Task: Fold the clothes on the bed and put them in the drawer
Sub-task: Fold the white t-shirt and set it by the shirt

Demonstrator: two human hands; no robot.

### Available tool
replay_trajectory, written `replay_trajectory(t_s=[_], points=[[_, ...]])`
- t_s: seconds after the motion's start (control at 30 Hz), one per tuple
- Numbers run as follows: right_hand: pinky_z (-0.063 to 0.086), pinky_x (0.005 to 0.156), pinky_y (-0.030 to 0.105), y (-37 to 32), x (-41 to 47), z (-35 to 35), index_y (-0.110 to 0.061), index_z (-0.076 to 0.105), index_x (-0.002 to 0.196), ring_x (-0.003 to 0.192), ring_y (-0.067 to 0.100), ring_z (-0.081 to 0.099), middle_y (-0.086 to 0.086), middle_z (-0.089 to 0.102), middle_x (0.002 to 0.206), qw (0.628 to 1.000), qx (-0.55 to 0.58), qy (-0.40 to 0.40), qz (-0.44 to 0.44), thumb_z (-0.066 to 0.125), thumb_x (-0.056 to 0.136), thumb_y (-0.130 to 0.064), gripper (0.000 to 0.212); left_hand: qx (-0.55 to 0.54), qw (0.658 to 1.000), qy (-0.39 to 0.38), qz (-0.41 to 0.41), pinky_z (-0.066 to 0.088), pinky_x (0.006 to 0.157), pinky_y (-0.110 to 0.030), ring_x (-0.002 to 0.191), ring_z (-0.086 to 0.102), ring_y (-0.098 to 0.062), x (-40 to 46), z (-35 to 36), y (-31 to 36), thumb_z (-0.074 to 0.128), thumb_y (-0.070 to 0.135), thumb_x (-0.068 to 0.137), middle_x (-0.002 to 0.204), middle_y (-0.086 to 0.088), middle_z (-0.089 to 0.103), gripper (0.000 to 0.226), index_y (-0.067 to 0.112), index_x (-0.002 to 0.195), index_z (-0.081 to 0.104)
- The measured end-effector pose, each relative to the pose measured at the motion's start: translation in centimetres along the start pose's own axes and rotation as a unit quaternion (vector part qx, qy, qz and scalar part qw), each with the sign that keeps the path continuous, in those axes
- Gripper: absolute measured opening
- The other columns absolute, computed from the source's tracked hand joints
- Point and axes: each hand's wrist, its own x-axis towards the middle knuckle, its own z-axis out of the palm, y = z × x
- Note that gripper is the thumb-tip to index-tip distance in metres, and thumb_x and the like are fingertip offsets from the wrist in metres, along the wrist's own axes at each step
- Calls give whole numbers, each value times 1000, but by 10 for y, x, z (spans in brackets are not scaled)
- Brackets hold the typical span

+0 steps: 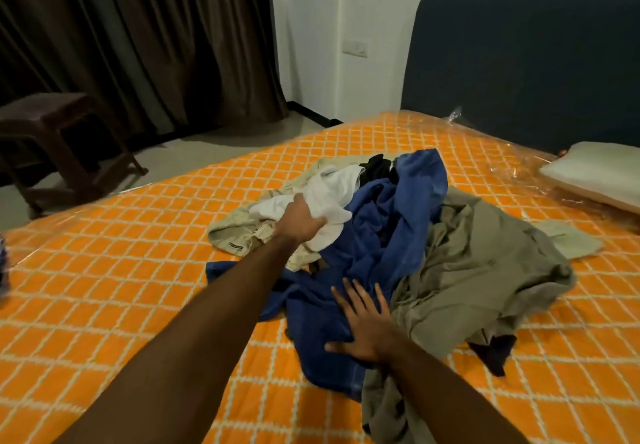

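The bed [104,287] carries a heap of clothes. Under the right grip [363,325], whose fingers are spread flat, lies the blue garment [388,235]. The left grip [301,218], beyond it, closes around a white garment [329,190].

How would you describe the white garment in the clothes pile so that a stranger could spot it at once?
Start at the orange checked bed and find the clothes pile in its middle. On the pile's far left, the left hand grips the white garment. It is the only white piece, lying between a beige garment and a blue one.
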Motion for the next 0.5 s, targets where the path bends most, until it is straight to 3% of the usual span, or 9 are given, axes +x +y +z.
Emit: replay_trajectory(t_s=[0.07,0.13,0.2,0.3,0.37,0.43,0.5], points=[[-14,117,54,4,1,2,-36,-17,156,155,19,-8,2,-9,167,1000,19,3,-8,28,76,-98,111,26,999,23,30,45,90,-39,118,57,-37,2,-2,-4,50,42,78,124,-20,62,63,1,125,58],[-23,116,50,5,2,3,-34,-20,156,156,25,-6,0,-16,165,1000,2,7,12,25,75,-99,113,25,998,40,50,43,87,-38,109,58,-35,-7,-21,-7,50,31,87,117,-19,64,45,0,116,63],[-34,111,46,5,3,-5,-32,-25,153,153,23,-18,-3,-28,160,999,-10,-36,29,15,66,-101,118,0,997,58,59,43,81,-38,97,59,-29,-25,-54,-10,49,30,83,106,-14,65,42,0,107,67],[-27,115,50,-2,8,-25,-32,-21,156,152,18,-24,-3,-30,162,994,-15,-98,53,5,50,-101,130,-92,993,63,36,43,68,-38,76,53,-23,-64,-117,-17,52,25,62,81,-10,61,37,-5,81,63],[-20,119,53,-14,10,-42,-29,-18,159,153,20,-21,-1,-25,165,986,-21,-145,77,20,59,-102,129,-149,989,11,8,39,63,-34,72,48,-22,-102,-162,-25,55,19,60,76,-12,53,25,-2,72,55],[-13,122,53,-25,13,-56,-26,-12,160,155,24,-14,2,-19,167,980,-1,-170,99,51,85,-76,110,-177,981,-71,-23,41,63,-34,72,49,-25,-136,-196,-44,60,15,65,76,-13,52,16,2,74,55],[-4,124,52,-44,10,-70,-20,0,161,156,27,0,8,-2,169,980,49,-156,116,56,93,-43,91,-183,971,-131,-79,44,67,-37,73,54,-29,-177,-232,-79,67,21,63,77,-15,57,25,-1,72,58]])
